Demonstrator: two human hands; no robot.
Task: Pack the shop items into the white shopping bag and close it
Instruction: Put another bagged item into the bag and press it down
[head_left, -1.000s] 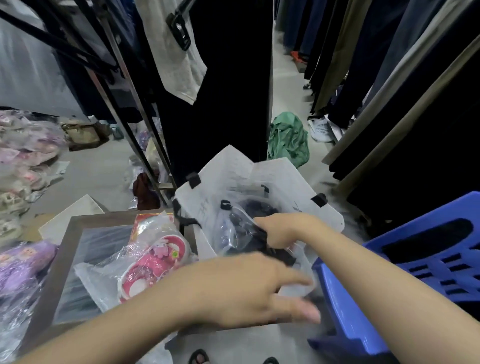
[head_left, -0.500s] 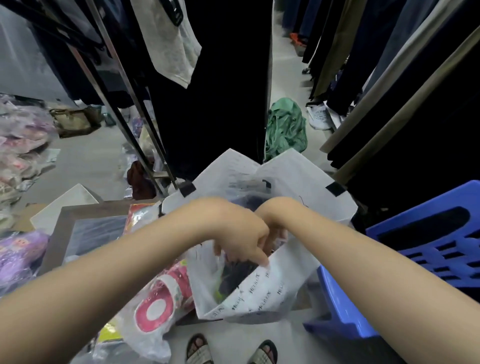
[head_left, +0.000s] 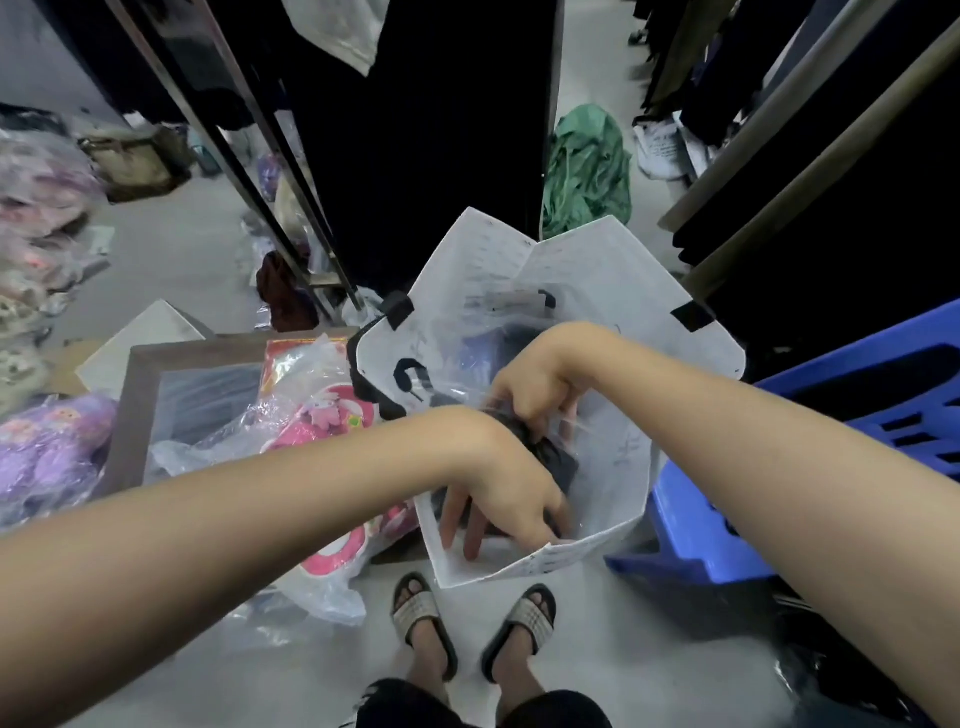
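— Where's the wrapped dark garment (head_left: 558, 460)?
— Inside the white shopping bag (head_left: 597, 291). The left hand (head_left: 501, 493) presses it down, fingers straight; the right hand (head_left: 535, 384) pinches its clear wrap.
— Handling?
— Likely light, soft, slippery; hold the wrap's gathered top.

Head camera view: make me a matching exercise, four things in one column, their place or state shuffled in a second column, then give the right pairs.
Things
1. white shopping bag with black handle tabs
2. dark garment in clear plastic wrap
3. pink and white item in clear plastic wrap
4. blue plastic stool

Place or state
A. right of the bag
B. left of the bag
C. open at the top
D. inside the bag, gripped by the right hand

Pairs: 1-C, 2-D, 3-B, 4-A
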